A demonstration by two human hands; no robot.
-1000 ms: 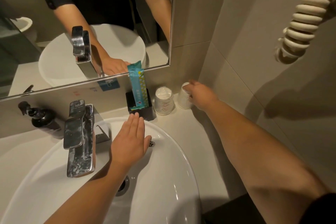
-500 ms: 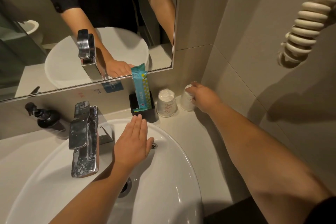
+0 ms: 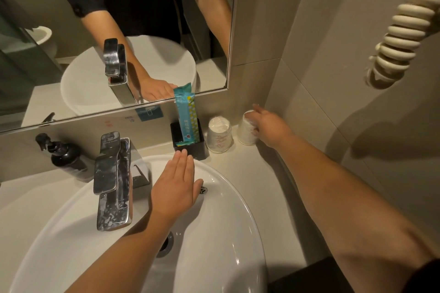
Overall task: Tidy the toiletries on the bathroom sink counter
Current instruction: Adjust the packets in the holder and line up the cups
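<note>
Two upturned paper cups stand side by side on the counter near the back corner. My right hand reaches to the right paper cup, fingers and thumb curled round its side, one finger lifted. The left paper cup stands free beside a black holder with a teal packet upright in it. My left hand lies flat on the back rim of the white basin, fingers straight, the tips just short of the holder.
A chrome faucet rises at the basin's back left. A black pump bottle stands left of it by the mirror. A coiled cream cord hangs on the right wall. Tiled walls close the corner behind the cups.
The right hand stays at the right cup, with one finger now lifted off it. The left hand has not moved on the basin rim. The view has shifted slightly.
</note>
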